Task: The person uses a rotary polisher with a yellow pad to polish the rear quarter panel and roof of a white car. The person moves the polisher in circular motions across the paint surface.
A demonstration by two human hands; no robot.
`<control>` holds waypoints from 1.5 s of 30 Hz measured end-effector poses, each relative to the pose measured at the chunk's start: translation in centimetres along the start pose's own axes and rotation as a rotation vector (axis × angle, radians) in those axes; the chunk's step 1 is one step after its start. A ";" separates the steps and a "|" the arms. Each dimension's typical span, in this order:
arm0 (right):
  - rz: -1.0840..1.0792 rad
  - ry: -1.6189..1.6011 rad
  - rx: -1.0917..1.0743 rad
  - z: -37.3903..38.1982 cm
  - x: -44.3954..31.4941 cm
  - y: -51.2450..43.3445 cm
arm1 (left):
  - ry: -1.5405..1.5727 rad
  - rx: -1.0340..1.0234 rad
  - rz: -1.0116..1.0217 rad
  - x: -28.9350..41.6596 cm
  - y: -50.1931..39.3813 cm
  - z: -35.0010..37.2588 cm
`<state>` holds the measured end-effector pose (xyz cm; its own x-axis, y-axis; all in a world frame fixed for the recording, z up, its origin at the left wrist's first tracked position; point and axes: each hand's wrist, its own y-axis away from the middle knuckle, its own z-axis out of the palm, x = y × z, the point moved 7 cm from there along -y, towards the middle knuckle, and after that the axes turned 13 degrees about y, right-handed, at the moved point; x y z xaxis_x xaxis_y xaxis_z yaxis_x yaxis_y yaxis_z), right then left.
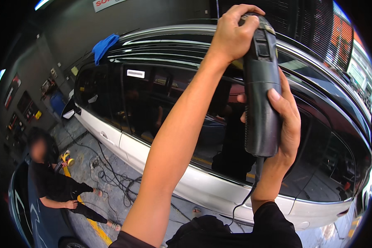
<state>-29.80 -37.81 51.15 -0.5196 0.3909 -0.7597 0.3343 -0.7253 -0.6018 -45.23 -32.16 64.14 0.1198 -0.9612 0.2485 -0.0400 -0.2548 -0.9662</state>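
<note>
A black corded car polisher (262, 99) is held up in both hands against the side of a white car (214, 183), near the edge of its dark roof. My left hand (235, 34) grips the head end of the tool, with the fingers curled over its top. Around the lower body of the polisher wraps my right hand (286, 114), its thumb on the near face. The pad is hidden behind the tool, so I cannot tell whether it touches the car. From the handle's bottom end a black power cord (235, 207) hangs down.
A blue cloth (105, 46) lies on the roof toward the left. Black cables (121, 183) tangle on the floor. At left, a person (52, 183) holding a yellow-padded polisher (68, 158) stands by a dark blue car (45, 217). A side mirror (70, 111) sticks out.
</note>
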 end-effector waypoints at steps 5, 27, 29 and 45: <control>-0.005 -0.049 0.016 4.7 2.3 -1.3 | -0.109 0.152 0.079 0.5 1.0 -5.8; 0.081 -0.022 -0.160 28.9 14.0 -9.0 | -0.046 0.077 -0.101 2.7 2.7 -34.4; 0.083 -0.041 -0.152 30.9 15.5 -10.2 | -0.027 0.066 -0.124 2.4 2.6 -37.5; 0.239 0.069 -0.287 37.1 20.2 -9.3 | -0.083 0.219 -0.206 5.1 8.0 -46.2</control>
<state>-72.61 -44.19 50.58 -0.3495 0.2744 -0.8958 0.6511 -0.6164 -0.4429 -90.80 -43.93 60.90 0.1844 -0.8775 0.4427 0.2073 -0.4055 -0.8903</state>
